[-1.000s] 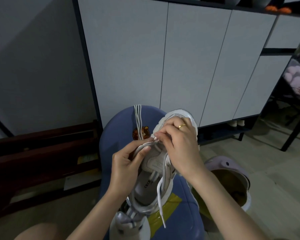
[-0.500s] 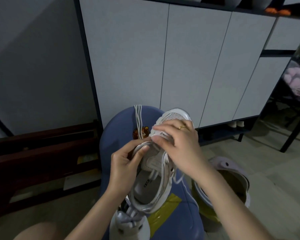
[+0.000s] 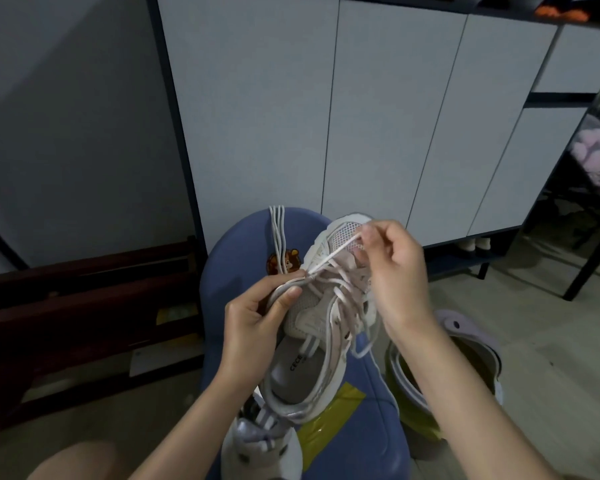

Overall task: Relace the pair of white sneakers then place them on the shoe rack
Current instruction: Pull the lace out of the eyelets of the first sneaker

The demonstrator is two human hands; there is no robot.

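White mesh and pale grey trim make up the sneaker [image 3: 326,306] that sits between the two hands, toe pointing away from the person and its opening facing up, over a blue seat [image 3: 371,427]. The left hand [image 3: 253,320] grips the shoe's side at the eyelet row, thumb pressed on the edge and fingers curled under it. The right hand [image 3: 392,271], just across the shoe from the left, is closed in a pinch on the end of a white lace [image 3: 333,254]; that lace runs taut from the fingertips down to an eyelet right at the left thumb. More of the same lace crosses the tongue in loose loops under the right palm, and a slack loop hangs off the shoe's side below the right wrist.

Below the left forearm lies the second sneaker [image 3: 260,445], partly hidden by the arm. Beyond the left hand a spare lace [image 3: 278,233] is draped over the seat's far edge beside a small bear sticker [image 3: 284,259]. A yellow tape patch [image 3: 329,420] shows on the seat beneath the held shoe. Beside the right forearm stands a lavender-rimmed bin [image 3: 465,337] on the floor. Past both hands rise pale cabinet doors [image 3: 378,116].
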